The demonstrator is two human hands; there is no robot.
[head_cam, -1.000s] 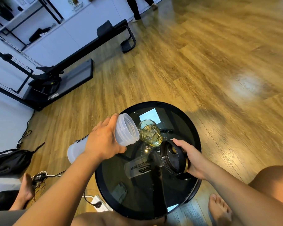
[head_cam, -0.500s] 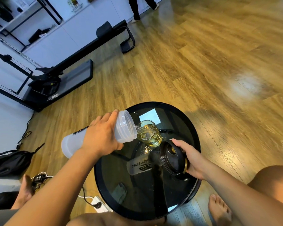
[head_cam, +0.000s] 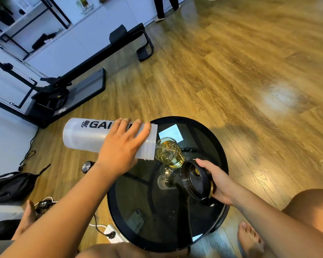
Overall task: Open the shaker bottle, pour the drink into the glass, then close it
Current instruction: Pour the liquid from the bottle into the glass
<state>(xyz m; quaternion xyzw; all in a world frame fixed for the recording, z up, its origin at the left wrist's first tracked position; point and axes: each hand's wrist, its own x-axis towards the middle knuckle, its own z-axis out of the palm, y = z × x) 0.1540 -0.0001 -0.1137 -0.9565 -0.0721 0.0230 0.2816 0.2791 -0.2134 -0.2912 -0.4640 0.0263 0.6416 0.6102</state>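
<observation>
My left hand (head_cam: 122, 146) grips the translucent white shaker bottle (head_cam: 86, 135), which lies nearly horizontal with its open threaded mouth at the rim of the glass (head_cam: 169, 152). A thin stream of yellow drink runs into the glass, which stands on the round black glass table (head_cam: 220, 151) and holds yellow liquid. My right hand (head_cam: 215, 181) holds the black shaker lid (head_cam: 195, 180) with a gold ring, tilted on edge just right of the glass, above the table.
A small metal object (head_cam: 87, 166) lies on the wooden floor left of the table. A black bag (head_cam: 9, 187), cables and a power strip (head_cam: 113, 233) sit at lower left. My bare feet (head_cam: 250, 239) flank the table. Black exercise equipment (head_cam: 67, 86) stands behind; a person's legs (head_cam: 164, 8) are far back.
My left hand has tipped the bottle's base higher, to nearly level, and the drink keeps flowing into the glass. My right hand with the lid has stayed in place.
</observation>
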